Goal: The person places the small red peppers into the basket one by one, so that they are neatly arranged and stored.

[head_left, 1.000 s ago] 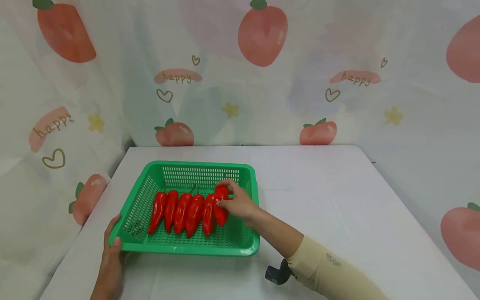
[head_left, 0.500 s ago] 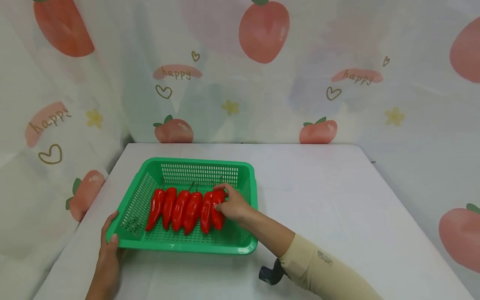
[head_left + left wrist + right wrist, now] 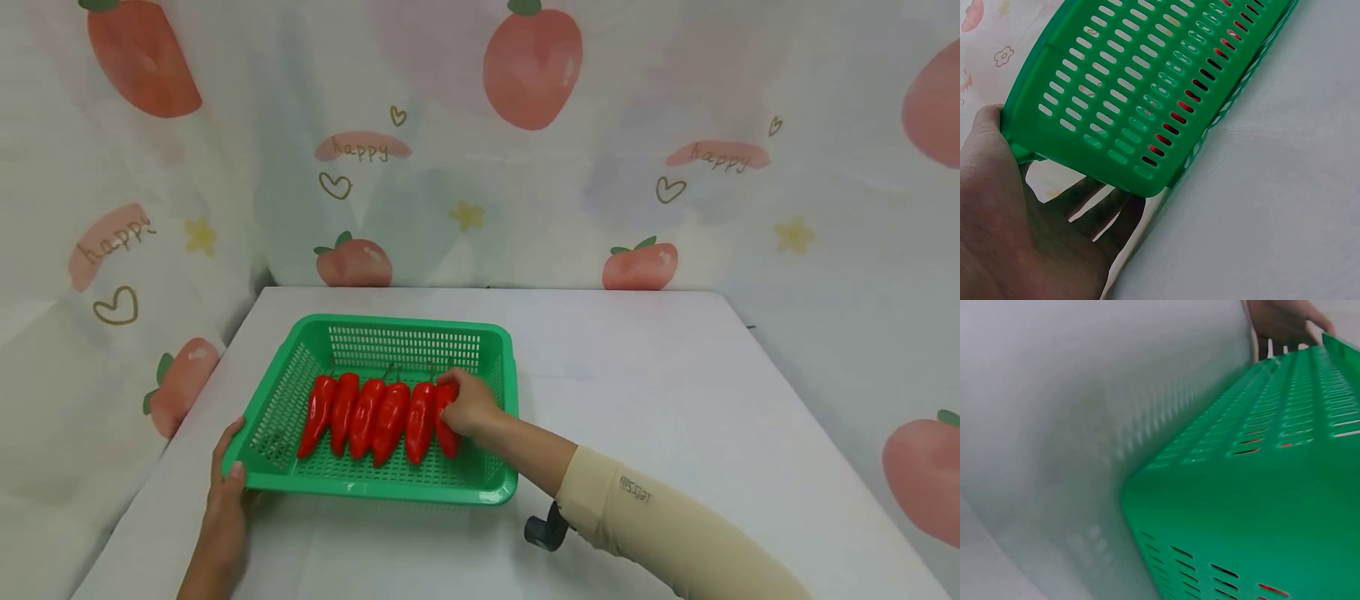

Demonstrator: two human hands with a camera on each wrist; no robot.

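A green plastic basket (image 3: 360, 488) with slotted walls sits on the white table, holding a side-by-side row of several glossy red chili peppers (image 3: 390, 421). My left hand (image 3: 223, 508) grips its near left corner; in the left wrist view the thumb of that hand (image 3: 991, 200) lies at the rim and the fingers reach under the basket wall (image 3: 1060, 134). Inside the basket, my right hand (image 3: 472, 407) holds the rightmost chili pepper (image 3: 446, 429) near its top, partly covering it. The right wrist view shows the basket's outside (image 3: 1241, 500) and, far off, the left hand (image 3: 1285, 322).
White table surface (image 3: 622, 375) extends to the right of the basket and in front of it. A printed curtain (image 3: 570, 192) surrounds the table at the back and sides. Under the right forearm's beige sleeve (image 3: 660, 525) shows a short black cylindrical piece (image 3: 546, 530).
My right hand has lowered the rightmost chili pepper from a raised position into line with the row and shifted it slightly away from its neighbour. My left hand keeps its grip on the basket.
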